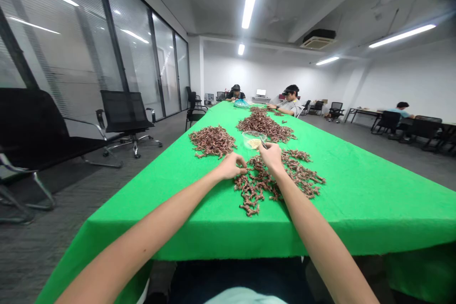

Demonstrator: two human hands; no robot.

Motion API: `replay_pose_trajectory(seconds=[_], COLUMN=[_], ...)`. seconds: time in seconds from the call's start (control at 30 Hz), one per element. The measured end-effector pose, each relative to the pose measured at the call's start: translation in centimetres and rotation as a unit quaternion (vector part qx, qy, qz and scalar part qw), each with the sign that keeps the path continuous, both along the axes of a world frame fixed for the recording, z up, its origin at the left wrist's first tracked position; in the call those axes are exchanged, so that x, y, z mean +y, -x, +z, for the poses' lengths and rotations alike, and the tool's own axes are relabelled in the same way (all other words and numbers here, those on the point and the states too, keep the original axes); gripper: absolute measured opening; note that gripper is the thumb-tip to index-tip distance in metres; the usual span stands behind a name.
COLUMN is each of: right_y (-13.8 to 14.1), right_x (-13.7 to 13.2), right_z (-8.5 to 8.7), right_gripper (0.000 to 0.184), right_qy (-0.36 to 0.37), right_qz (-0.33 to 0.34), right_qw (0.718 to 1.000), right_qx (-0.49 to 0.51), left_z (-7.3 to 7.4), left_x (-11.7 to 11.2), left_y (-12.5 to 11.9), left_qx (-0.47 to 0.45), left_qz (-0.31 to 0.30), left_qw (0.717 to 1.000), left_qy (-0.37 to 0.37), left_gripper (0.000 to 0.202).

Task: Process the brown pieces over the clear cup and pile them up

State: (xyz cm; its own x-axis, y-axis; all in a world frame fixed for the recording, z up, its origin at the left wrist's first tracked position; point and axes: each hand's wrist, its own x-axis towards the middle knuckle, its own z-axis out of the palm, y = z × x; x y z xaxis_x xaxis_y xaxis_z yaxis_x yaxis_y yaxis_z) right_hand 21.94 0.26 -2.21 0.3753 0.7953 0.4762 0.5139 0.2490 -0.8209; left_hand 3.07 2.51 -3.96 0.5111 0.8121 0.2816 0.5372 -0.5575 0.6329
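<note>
black mesh office chairs [126, 111] on grey carpet [71, 185] left of the left hand [231, 166], glass partition [131, 42] behind them, white walls [245, 69] and ceiling strip lights [248, 9] far ahead

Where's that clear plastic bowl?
In the head view, the clear plastic bowl sits on the green-covered table just beyond the right hand, beside a heap of brown pieces.

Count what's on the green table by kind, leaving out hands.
Brown heaps: 4
Clear bowls: 1
Blue bags: 1
Total: 6
</note>
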Motion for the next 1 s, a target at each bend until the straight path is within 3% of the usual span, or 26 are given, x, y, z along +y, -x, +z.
replay_pose_trajectory(seconds=[0.2,0.33,0.43,0.53,0.63,1.0], right_y=[0.2,0.3,0.4,0.5,0.4,0.4], right_x=[-0.1,-0.3,-0.6,-0.5,-0.3,0.0], right_z=[0.1,0.5,0.8,0.8,0.6,0.1], right_gripper=[0.027,0.027,0.030,0.030,0.031,0.031], right_qy=[-0.013,-0.012,-0.026,-0.024,-0.018,-0.039], right_qz=[-0.003,0.000,-0.004,-0.001,0.008,0.020], right_qw=[1.000,1.000,0.999,0.999,0.999,0.997], right_qx=[-0.017,-0.021,-0.021,-0.021,-0.029,-0.071], left_z=[-0.1,0.4,1.0,1.6,2.0,3.0], left_x=[0.5,0.6,0.3,0.1,0.2,-0.5], left_y=[-0.4,-0.6,-0.5,-0.3,-0.1,0.2], left_qx=[-0.113,-0.248,-0.324,-0.398,-0.456,-0.463], left_qz=[-0.021,-0.012,0.008,0.033,0.038,-0.028], left_qw=[0.993,0.967,0.933,0.873,0.827,0.807], left_qy=[0.021,0.056,0.159,0.280,0.328,0.365], left_gripper=[0.014,0.013,0.011,0.011,0.005,0.012])
